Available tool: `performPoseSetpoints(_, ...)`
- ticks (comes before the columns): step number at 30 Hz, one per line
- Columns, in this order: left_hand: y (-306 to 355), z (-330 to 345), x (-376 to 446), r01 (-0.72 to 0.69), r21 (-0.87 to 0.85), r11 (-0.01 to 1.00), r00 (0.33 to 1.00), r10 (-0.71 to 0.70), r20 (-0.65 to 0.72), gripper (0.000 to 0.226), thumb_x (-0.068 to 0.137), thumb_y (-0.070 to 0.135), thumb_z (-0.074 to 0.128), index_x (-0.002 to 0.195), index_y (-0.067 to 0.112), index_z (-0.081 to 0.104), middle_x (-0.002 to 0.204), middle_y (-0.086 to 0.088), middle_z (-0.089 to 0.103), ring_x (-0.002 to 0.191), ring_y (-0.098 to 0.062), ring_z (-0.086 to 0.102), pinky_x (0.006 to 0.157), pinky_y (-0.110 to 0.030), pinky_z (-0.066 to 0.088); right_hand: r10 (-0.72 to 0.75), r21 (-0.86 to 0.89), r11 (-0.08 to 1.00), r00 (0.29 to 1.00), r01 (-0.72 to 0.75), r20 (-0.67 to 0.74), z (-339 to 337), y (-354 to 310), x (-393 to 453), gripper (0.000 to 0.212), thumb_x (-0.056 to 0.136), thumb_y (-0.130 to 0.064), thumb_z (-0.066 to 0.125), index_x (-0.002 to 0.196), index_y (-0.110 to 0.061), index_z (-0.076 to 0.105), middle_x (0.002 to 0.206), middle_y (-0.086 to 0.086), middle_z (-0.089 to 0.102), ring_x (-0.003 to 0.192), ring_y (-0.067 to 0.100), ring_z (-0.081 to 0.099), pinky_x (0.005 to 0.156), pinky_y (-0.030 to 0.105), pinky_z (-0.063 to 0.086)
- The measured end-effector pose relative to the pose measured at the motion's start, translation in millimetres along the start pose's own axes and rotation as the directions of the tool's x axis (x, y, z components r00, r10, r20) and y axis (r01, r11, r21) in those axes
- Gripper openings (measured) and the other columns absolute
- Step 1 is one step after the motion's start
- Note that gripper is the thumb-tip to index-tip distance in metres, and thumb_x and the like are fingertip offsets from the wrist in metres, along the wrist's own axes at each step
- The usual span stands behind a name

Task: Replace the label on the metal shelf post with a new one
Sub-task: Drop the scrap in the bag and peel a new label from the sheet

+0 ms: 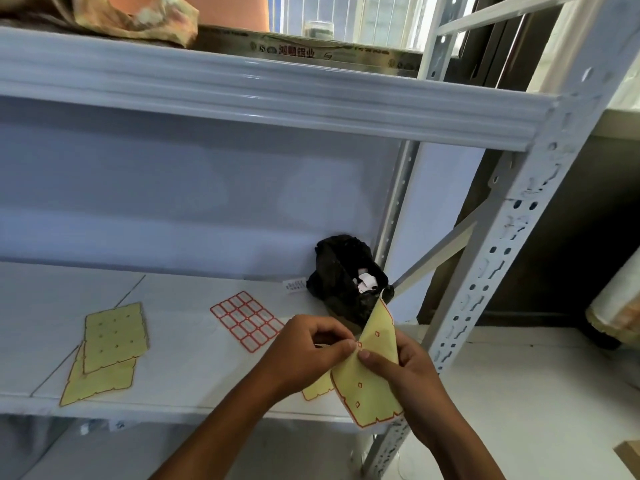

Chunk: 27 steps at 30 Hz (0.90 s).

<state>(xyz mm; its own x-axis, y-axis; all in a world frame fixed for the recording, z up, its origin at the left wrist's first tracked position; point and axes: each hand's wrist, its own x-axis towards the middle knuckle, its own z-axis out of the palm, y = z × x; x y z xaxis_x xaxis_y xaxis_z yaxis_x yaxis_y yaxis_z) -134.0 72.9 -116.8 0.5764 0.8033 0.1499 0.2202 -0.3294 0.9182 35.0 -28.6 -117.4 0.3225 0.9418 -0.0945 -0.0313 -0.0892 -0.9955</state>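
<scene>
Label-wise, I judge we are mid-task: no sticker shows on the stretch of metal shelf post (498,251) that I can see, so the old one may already be off — though I cannot confirm it. My right hand (412,372) is clamped on a yellow backing sheet (370,386), thumb on its face, sheet bent and nearly stripped of stickers. My left hand (308,344) pinches its fingertips together at the sheet's upper edge, just beside the right thumb; it looks like a new label (357,345) is being peeled there, but it is too small to be sure.

Beyond the grip sits a black bag (343,275) holding white paper scraps. To the left of the grip lies a full sheet of red-bordered labels (247,320), and further left two spent backing sheets (110,344). The post stands to the right of the grip, near but not touching.

Left to do, as I read it: free the label, press it onto the post.
</scene>
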Motion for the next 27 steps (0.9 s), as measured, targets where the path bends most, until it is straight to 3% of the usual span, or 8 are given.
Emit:
performPoseSetpoints(6,8.3,0.1,0.9,-0.005,0.007,1.000,1.000,0.006,-0.007,0.010,0.094,0.032,0.069,0.085,0.036,0.073,0.086,0.016,0.075,0.088,-0.004,0.072,0.072,-0.021,0.060,-0.023,0.022,1.000,1.000,0.023,0.003,1.8,-5.5,4.1,0.036,0.079,-0.019,0.079,0.114,-0.013,0.071,0.100,0.013,0.084,0.088,0.031,0.082,0.074,0.038,0.067)
performPoseSetpoints(10,8.9,-3.9,4.0,0.071,-0.119,0.990,0.994,-0.080,-0.070,0.013,0.096,0.027,0.067,0.085,0.028,0.075,0.085,0.006,0.079,0.080,-0.010,0.077,0.078,-0.032,0.064,-0.002,0.027,1.000,0.999,0.002,-0.034,-0.1,-8.2,6.1,0.028,0.090,-0.008,0.075,0.116,-0.018,0.071,0.101,0.010,0.084,0.088,0.030,0.082,0.075,0.040,0.067)
performPoseSetpoints(18,4.9,-29.1,13.1,0.145,-0.240,0.960,0.943,-0.208,-0.260,0.009,0.096,0.027,0.067,0.092,0.023,0.074,0.094,0.002,0.078,0.087,-0.016,0.076,0.072,-0.025,0.063,0.032,-0.079,0.996,0.995,-0.039,-0.095,-2.8,1.5,13.3,0.025,0.096,-0.015,0.073,0.119,-0.025,0.069,0.105,-0.002,0.085,0.089,0.019,0.083,0.071,0.032,0.065)
performPoseSetpoints(21,5.0,-43.4,13.4,0.121,-0.258,0.959,0.915,-0.208,-0.344,0.012,0.099,0.024,0.064,0.089,0.023,0.072,0.083,-0.003,0.075,0.075,-0.017,0.070,0.069,-0.027,0.058,0.095,-0.066,0.992,0.985,-0.105,-0.143,-0.7,17.9,22.2,0.021,0.097,-0.016,0.072,0.115,-0.027,0.069,0.098,-0.003,0.086,0.083,0.022,0.084,0.066,0.033,0.066)
performPoseSetpoints(24,6.9,-49.1,13.7,0.095,-0.288,0.953,0.901,-0.205,-0.383,0.013,0.098,0.022,0.064,0.088,0.022,0.072,0.075,-0.003,0.072,0.068,-0.015,0.063,0.066,-0.029,0.053,0.213,-0.038,0.974,0.957,-0.224,-0.198,10.1,43.7,44.9,0.020,0.097,-0.013,0.071,0.115,-0.020,0.070,0.101,0.008,0.083,0.090,0.033,0.080,0.079,0.049,0.066)
performPoseSetpoints(27,7.9,-45.9,15.2,0.089,-0.268,0.959,0.905,-0.190,-0.382,0.013,0.098,0.022,0.065,0.087,0.022,0.072,0.070,0.000,0.071,0.066,-0.013,0.061,0.064,-0.029,0.052,0.352,0.063,0.936,0.913,-0.347,-0.207,27.2,82.3,76.0,0.027,0.095,-0.005,0.070,0.121,-0.009,0.070,0.106,0.016,0.080,0.097,0.039,0.076,0.085,0.052,0.064)
